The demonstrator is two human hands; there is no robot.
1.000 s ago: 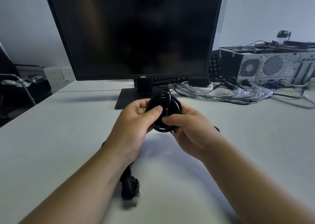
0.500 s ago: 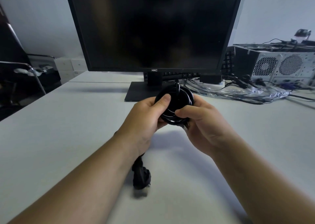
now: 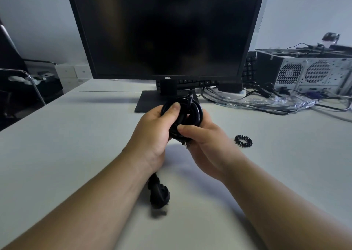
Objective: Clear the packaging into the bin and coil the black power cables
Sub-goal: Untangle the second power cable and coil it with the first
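Observation:
A black power cable [image 3: 192, 112] is wound into a tight coil above the white desk, just in front of the monitor base. My left hand [image 3: 154, 133] grips the coil from the left, thumb across its top. My right hand [image 3: 203, 141] holds it from the right, thumb and fingers pinching the lower strands. The cable's black plug [image 3: 159, 193] hangs below my left wrist, down near the desk. Clear plastic packaging [image 3: 282, 101] lies crumpled at the back right among other cables.
A black HKC monitor [image 3: 165, 31] stands straight ahead on its base [image 3: 148, 101]. A grey computer case [image 3: 312, 72] sits at the back right with loose cables. A small black spiral band [image 3: 243, 141] lies on the desk [image 3: 66, 145], right of my hands. A chair [image 3: 22, 78] stands at the left.
My view has shifted, so the monitor sits further right in frame and the spiral band shows. Both hands keep hold of the coil; the left thumb has slid further over its top.

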